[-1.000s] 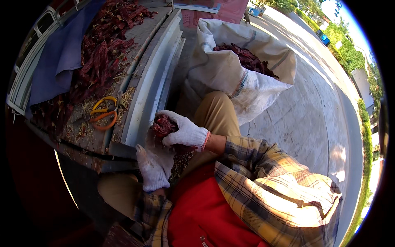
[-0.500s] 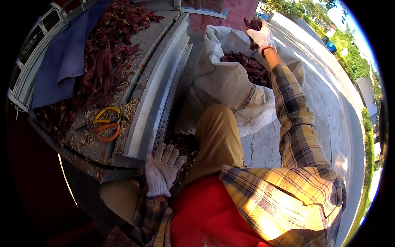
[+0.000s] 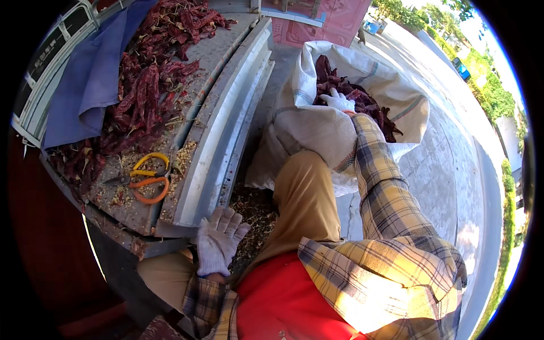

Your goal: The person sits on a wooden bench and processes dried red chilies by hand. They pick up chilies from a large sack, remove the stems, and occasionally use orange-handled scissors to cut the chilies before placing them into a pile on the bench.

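Note:
A white woven sack (image 3: 317,127) stands with its mouth wide, and dark red dried chili peppers (image 3: 374,110) fill it near the top. My right hand (image 3: 339,101), in a white glove, reaches into the sack's mouth. It lies on the peppers with its fingers apart, its fingertips partly hidden among them. Low in the view, beside the metal edge of the truck bed, my left hand (image 3: 220,241) is held palm up in a soiled white glove. Its fingers are spread and nothing is in it.
More dried peppers (image 3: 148,85) are heaped on the truck bed (image 3: 218,54) at left, by a blue cloth (image 3: 79,96). Scissors (image 3: 150,178) with yellow and orange handles lie there among scattered seeds. A raised metal side rail (image 3: 226,136) separates the bed from the sack.
My right hand has come down from above the sack's far rim onto the peppers inside, letting go of the bunch it held. My left hand stays almost where it was.

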`<move>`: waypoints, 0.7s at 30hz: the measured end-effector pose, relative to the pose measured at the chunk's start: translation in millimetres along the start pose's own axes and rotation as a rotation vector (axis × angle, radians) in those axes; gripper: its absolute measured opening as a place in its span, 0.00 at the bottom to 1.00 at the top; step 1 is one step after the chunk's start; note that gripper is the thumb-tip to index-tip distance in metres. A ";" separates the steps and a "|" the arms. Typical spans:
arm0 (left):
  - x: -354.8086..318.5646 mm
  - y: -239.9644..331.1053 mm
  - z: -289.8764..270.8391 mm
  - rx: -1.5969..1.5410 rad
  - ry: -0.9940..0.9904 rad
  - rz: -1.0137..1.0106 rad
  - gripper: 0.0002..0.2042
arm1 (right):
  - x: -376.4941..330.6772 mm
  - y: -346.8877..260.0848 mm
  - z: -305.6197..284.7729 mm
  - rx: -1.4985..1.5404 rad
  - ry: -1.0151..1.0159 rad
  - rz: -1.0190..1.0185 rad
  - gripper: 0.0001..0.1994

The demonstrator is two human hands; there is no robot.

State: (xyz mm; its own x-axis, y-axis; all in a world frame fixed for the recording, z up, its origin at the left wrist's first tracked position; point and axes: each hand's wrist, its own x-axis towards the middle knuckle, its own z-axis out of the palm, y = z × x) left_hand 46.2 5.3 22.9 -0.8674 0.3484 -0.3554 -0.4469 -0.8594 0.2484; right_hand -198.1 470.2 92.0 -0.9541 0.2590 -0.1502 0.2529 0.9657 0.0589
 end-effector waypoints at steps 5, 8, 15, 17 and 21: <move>-0.4 5.0 1.8 0.012 -0.010 0.002 0.27 | -8.1 -13.1 15.2 -0.037 -0.048 -0.410 0.27; -1.1 8.3 0.1 -0.007 0.010 0.004 0.26 | -3.0 6.7 -2.7 0.069 0.044 -0.324 0.30; -1.5 8.2 -11.1 0.013 0.032 -0.052 0.24 | 16.3 68.7 -11.8 0.213 0.033 0.205 0.53; -5.6 5.8 -12.6 0.039 0.086 -0.041 0.25 | 4.7 18.1 1.3 0.178 0.008 0.266 0.54; -3.0 2.9 -13.8 0.052 0.116 -0.058 0.24 | 31.9 -49.2 5.2 0.132 0.021 -0.036 0.43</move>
State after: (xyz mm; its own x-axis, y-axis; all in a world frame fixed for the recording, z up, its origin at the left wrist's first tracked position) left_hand 50.6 -3.5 12.3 -0.8098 0.3488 -0.4717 -0.5090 -0.8176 0.2692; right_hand -240.2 431.0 79.2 -0.9658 0.2251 -0.1287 0.2360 0.9687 -0.0764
